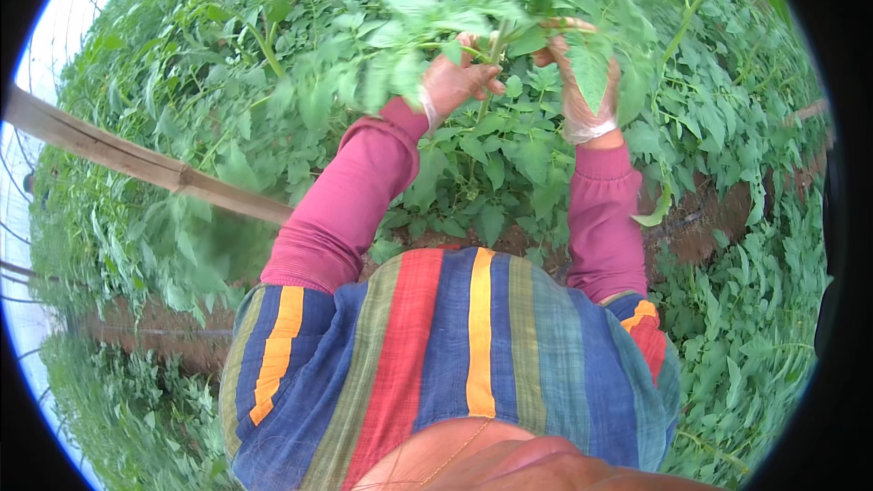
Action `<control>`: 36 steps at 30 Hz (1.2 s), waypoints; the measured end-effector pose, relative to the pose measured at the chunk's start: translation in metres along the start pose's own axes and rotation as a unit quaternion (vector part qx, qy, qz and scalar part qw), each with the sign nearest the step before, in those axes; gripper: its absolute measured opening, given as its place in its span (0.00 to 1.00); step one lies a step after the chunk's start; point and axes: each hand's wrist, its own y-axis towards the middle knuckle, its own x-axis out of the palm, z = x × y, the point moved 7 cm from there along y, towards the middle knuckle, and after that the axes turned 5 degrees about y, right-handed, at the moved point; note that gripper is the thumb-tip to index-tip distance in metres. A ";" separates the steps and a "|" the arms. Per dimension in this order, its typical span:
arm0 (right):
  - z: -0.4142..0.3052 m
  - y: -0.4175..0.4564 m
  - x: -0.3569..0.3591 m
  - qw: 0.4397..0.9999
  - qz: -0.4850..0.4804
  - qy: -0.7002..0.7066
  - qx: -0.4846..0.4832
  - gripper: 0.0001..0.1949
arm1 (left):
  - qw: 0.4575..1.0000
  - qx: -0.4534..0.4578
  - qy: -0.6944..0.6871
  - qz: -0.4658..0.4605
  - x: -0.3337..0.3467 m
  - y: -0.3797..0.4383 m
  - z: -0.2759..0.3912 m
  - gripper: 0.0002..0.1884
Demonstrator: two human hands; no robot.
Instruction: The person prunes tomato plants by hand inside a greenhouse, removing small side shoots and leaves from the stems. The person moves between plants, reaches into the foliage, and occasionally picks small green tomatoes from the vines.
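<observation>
My left hand point(458, 78), in a clear plastic glove, has its fingers around the upper stem point(500, 44) of a leafy tomato plant. Just right of that stem is my right hand point(588, 78), gloved the same way, with its fingers bent among the top leaves. A hanging leaf point(590, 75) covers part of its palm and fingers, so whether it grips anything is unclear. The leaves around both hands are blurred. Below them, the plant's lower foliage point(491, 157) reaches down towards the soil.
A wooden or bamboo pole point(150, 167) slants in from the left, ending behind my left sleeve. Dense tomato plants point(204, 75) spread ahead and to both sides. Brown soil point(709, 218) shows between rows at right. Pale sheeting with thin dark lines point(20, 218) stands at far left.
</observation>
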 end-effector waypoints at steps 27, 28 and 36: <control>-0.115 0.043 0.135 0.905 -0.283 -0.311 0.061 0.19 | 0.988 0.094 -0.108 0.064 0.003 0.051 0.057 0.17; -0.112 0.046 0.120 0.906 -0.267 -0.316 0.093 0.17 | 0.987 0.105 -0.105 0.063 -0.017 0.045 0.056 0.17; -0.085 0.114 0.025 0.966 -0.011 -0.186 0.178 0.14 | 0.947 0.179 -0.262 -0.043 -0.013 0.006 0.058 0.21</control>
